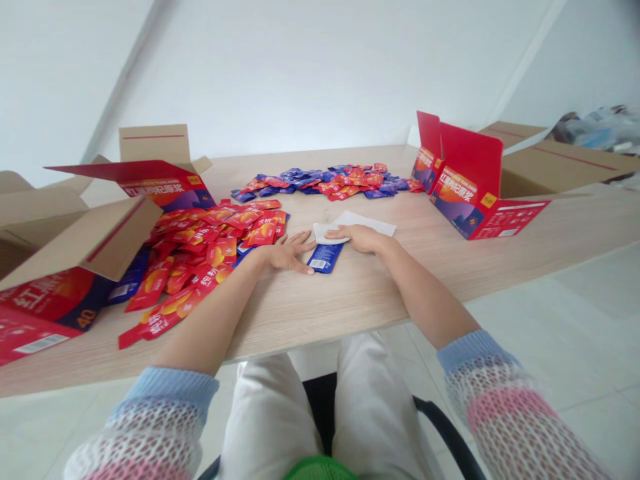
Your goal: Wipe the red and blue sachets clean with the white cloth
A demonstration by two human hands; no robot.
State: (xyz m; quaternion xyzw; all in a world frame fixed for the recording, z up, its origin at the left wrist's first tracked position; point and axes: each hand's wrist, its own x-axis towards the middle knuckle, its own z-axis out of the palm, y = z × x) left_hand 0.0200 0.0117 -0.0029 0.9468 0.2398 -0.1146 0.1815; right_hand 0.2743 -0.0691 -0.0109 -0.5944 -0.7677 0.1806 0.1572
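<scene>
A blue sachet (325, 259) with a white barcode label lies flat on the table in front of me. My left hand (291, 253) rests beside it, fingers spread, with the thumb at the sachet's left edge. A white tissue (370, 222) covers the sachet's far end. My right hand (357, 237) grips the tissue and presses it down there; its thumb is mostly hidden. Just left of my left hand is a heap of red sachets (200, 237), with some blue ones among them.
Red and blue sachets (325, 181) form another pile farther back. An open red carton (460, 193) stands at the right, beside a brown flap (565, 160). Two open cartons (55, 293) (165, 187) are at the left. Plastic bags (600, 130) lie at the far right.
</scene>
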